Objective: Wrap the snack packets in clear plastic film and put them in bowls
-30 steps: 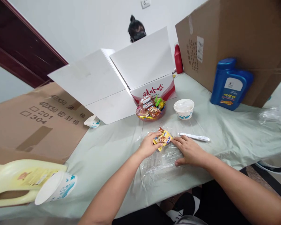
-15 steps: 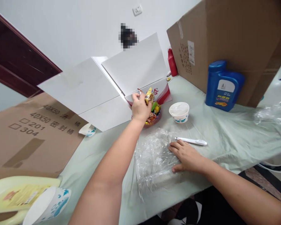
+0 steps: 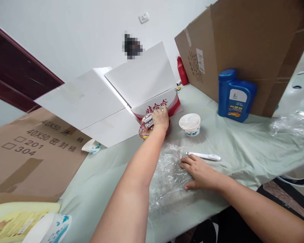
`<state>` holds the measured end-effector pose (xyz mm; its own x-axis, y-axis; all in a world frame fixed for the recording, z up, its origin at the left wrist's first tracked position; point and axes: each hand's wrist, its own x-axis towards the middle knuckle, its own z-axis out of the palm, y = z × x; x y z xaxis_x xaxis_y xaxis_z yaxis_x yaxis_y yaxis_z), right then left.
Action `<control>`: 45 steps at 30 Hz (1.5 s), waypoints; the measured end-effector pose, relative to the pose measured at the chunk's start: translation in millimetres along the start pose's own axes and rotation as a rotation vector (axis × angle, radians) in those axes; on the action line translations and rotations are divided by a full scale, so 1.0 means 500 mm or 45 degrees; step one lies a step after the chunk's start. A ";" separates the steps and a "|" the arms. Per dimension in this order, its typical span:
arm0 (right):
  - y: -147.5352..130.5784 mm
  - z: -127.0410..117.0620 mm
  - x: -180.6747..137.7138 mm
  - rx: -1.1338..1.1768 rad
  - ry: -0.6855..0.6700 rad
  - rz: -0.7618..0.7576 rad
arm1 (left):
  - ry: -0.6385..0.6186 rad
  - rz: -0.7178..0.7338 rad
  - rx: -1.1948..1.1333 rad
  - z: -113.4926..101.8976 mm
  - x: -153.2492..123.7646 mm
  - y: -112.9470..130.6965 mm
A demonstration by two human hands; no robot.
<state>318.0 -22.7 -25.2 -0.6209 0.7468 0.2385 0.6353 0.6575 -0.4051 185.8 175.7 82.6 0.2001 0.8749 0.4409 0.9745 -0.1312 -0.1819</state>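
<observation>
My left hand (image 3: 160, 118) reaches forward onto a shallow dish of wrapped snacks (image 3: 145, 128) in front of a white and red carton (image 3: 155, 105). Its fingers are curled down over the pile, and a sliver of yellow packet (image 3: 163, 109) shows at the fingertips. My right hand (image 3: 199, 171) lies flat with fingers stretched on a crumpled clear plastic bag (image 3: 167, 172), which is spread on the pale green table cover. It holds nothing. A white pen-shaped tool (image 3: 204, 156) lies just beyond my right hand.
A white paper bowl (image 3: 190, 124) stands right of the dish. A blue jug (image 3: 235, 95) leans against a big brown box (image 3: 243, 40), with a red bottle (image 3: 182, 71) behind. Flattened cardboard (image 3: 32, 152), a paper cup (image 3: 91, 146) and a yellow jug (image 3: 12, 222) lie left. A person (image 3: 133, 45) is behind the carton.
My left hand lifted the yellow packet off the plastic bag, carried it forward and lowered it onto the snack dish. My right hand stayed flat on the bag.
</observation>
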 end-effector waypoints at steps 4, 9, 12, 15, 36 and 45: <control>0.001 0.003 0.002 -0.005 0.021 -0.001 | 0.069 0.014 0.027 -0.007 -0.012 -0.008; 0.001 -0.003 0.002 0.000 0.047 -0.032 | 0.130 -0.022 -0.020 -0.019 -0.039 -0.002; 0.000 -0.005 0.004 0.017 0.045 -0.038 | 0.056 0.013 0.016 -0.023 -0.056 -0.006; -0.004 -0.003 0.007 0.026 0.042 -0.022 | 0.038 0.074 0.082 -0.021 -0.066 -0.014; -0.004 -0.009 0.003 0.066 0.073 -0.019 | 0.045 0.590 0.077 -0.018 -0.088 -0.036; -0.021 -0.005 -0.009 0.026 -0.067 -0.017 | -0.240 0.446 -0.270 -0.028 -0.358 -0.055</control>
<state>315.3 -32.8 -19.7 -0.6529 0.7312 0.1977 0.6175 0.6650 -0.4201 124.7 16.1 21.0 0.5189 0.8278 0.2131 0.8544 -0.5100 -0.0992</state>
